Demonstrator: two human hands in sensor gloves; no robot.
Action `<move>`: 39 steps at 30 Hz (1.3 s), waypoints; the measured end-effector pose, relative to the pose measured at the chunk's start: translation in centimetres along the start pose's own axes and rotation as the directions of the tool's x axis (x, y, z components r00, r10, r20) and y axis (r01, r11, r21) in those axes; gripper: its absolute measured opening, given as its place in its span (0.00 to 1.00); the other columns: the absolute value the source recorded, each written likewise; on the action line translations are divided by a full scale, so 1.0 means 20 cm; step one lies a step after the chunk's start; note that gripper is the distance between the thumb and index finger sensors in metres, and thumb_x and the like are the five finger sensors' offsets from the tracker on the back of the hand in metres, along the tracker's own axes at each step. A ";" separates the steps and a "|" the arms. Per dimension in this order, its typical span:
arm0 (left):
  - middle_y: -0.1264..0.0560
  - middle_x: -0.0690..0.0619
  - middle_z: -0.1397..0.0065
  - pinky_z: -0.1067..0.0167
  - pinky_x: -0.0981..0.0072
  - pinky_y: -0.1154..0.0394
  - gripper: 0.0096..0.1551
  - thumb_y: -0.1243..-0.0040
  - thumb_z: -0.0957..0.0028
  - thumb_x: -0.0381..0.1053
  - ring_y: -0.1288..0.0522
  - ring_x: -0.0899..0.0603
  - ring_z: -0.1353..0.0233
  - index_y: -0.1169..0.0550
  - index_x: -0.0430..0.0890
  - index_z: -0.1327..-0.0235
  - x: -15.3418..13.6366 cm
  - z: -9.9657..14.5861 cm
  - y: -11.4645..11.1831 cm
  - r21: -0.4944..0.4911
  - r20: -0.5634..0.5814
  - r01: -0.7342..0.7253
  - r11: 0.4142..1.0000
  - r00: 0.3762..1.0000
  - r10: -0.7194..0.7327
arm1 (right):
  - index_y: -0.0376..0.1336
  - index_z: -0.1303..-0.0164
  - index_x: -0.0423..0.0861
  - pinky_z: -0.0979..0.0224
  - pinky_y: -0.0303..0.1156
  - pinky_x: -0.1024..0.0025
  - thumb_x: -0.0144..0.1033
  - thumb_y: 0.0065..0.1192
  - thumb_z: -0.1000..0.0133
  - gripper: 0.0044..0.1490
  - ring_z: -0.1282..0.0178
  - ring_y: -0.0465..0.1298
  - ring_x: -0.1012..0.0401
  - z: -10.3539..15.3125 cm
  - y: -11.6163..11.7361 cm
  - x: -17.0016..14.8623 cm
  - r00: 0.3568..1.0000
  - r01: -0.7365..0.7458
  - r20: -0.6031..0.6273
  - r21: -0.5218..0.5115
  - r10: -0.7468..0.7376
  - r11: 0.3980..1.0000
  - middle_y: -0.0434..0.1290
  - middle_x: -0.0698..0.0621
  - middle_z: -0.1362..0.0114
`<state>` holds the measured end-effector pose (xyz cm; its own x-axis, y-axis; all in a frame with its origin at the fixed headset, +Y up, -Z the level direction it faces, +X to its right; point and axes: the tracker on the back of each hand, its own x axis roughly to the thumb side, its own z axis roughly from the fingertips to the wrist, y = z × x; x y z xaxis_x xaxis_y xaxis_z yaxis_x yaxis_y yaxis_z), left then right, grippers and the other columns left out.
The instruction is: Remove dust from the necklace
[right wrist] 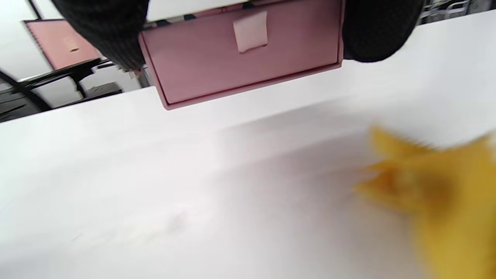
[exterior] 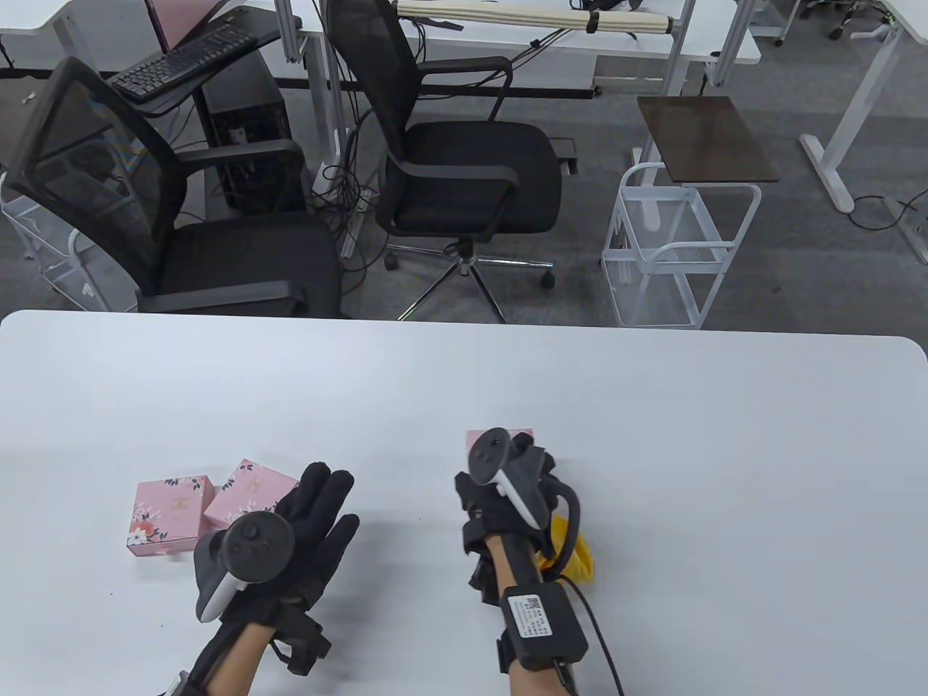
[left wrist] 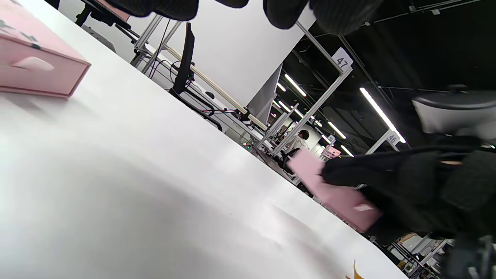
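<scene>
Above the white surface (exterior: 652, 406), the right hand (exterior: 507, 486) grips a pink drawer box (right wrist: 244, 54), the left hand (exterior: 312, 529) spread empty, no necklace visible, presumably boxed; tilting it could slide the drawer out beside the yellow cloth (exterior: 573, 551).

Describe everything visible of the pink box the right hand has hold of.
The pink box is a small drawer-style case, cardboard by its look, with a pale pull tab on its front face. It is closed. The right hand grips it from both sides, fingers on its ends, lifted above the white table.
</scene>
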<state>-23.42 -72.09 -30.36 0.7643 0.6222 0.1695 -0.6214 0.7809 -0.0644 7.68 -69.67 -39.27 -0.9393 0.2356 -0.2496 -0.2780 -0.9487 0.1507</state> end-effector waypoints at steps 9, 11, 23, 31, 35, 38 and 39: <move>0.53 0.49 0.09 0.24 0.33 0.45 0.35 0.53 0.34 0.61 0.50 0.29 0.18 0.43 0.55 0.14 -0.02 -0.01 -0.03 -0.023 -0.013 0.026 0.999 1.000 -0.026 | 0.34 0.14 0.27 0.28 0.63 0.33 0.60 0.62 0.33 0.65 0.29 0.58 0.19 -0.07 -0.05 -0.67 0.986 -0.015 -0.169 -0.092 -0.001 0.996 0.42 0.14 0.18; 0.52 0.49 0.09 0.24 0.33 0.45 0.35 0.53 0.34 0.61 0.50 0.29 0.18 0.42 0.55 0.14 -0.02 -0.01 -0.03 -0.021 -0.018 0.025 0.999 1.000 -0.026 | 0.35 0.14 0.27 0.28 0.63 0.33 0.60 0.62 0.33 0.65 0.29 0.58 0.19 -0.06 -0.02 -0.75 0.981 0.009 -0.191 -0.083 -0.025 0.997 0.42 0.14 0.18; 0.53 0.48 0.09 0.24 0.34 0.46 0.35 0.53 0.34 0.62 0.51 0.28 0.18 0.42 0.55 0.14 -0.05 -0.04 -0.08 -0.091 -0.054 0.055 0.994 0.997 -0.060 | 0.34 0.13 0.29 0.25 0.59 0.29 0.59 0.61 0.33 0.64 0.26 0.55 0.19 -0.09 0.09 -0.88 0.980 0.017 -0.199 -0.007 -0.018 1.000 0.40 0.16 0.16; 0.53 0.47 0.09 0.24 0.34 0.46 0.36 0.53 0.34 0.62 0.51 0.28 0.18 0.43 0.55 0.14 -0.04 -0.03 -0.08 -0.094 -0.058 0.054 0.994 0.997 -0.060 | 0.33 0.13 0.28 0.24 0.52 0.25 0.60 0.57 0.34 0.65 0.23 0.47 0.18 -0.05 0.00 -0.83 0.977 -0.094 -0.196 -0.058 0.081 0.994 0.37 0.15 0.16; 0.53 0.46 0.09 0.24 0.34 0.46 0.36 0.53 0.34 0.62 0.52 0.28 0.18 0.43 0.54 0.14 -0.05 -0.03 -0.07 -0.082 -0.062 0.053 0.995 0.996 -0.058 | 0.36 0.13 0.29 0.25 0.55 0.27 0.59 0.55 0.33 0.60 0.24 0.51 0.20 0.05 -0.11 -0.73 0.994 -0.067 -0.096 -0.189 0.050 0.980 0.40 0.17 0.16; 0.53 0.43 0.09 0.24 0.33 0.47 0.39 0.49 0.36 0.63 0.52 0.28 0.18 0.43 0.54 0.14 -0.05 -0.04 -0.08 -0.085 -0.064 0.066 0.994 0.995 -0.072 | 0.42 0.13 0.30 0.25 0.57 0.29 0.56 0.55 0.31 0.55 0.24 0.55 0.22 0.15 -0.16 -0.61 0.998 0.046 0.045 -0.229 -0.036 0.972 0.46 0.19 0.15; 0.53 0.43 0.09 0.24 0.33 0.47 0.40 0.48 0.36 0.64 0.52 0.28 0.18 0.44 0.54 0.14 -0.05 -0.04 -0.08 -0.087 -0.066 0.076 0.993 0.994 -0.082 | 0.42 0.13 0.30 0.25 0.57 0.29 0.56 0.55 0.31 0.54 0.24 0.55 0.22 0.19 -0.15 -0.56 0.995 0.068 0.088 -0.212 -0.051 0.975 0.46 0.19 0.15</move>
<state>-23.08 -73.84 -31.13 0.8223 0.5585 0.1092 -0.5441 0.8278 -0.1370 18.31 -68.59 -33.39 -0.9381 0.3009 -0.1717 -0.2925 -0.9535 -0.0727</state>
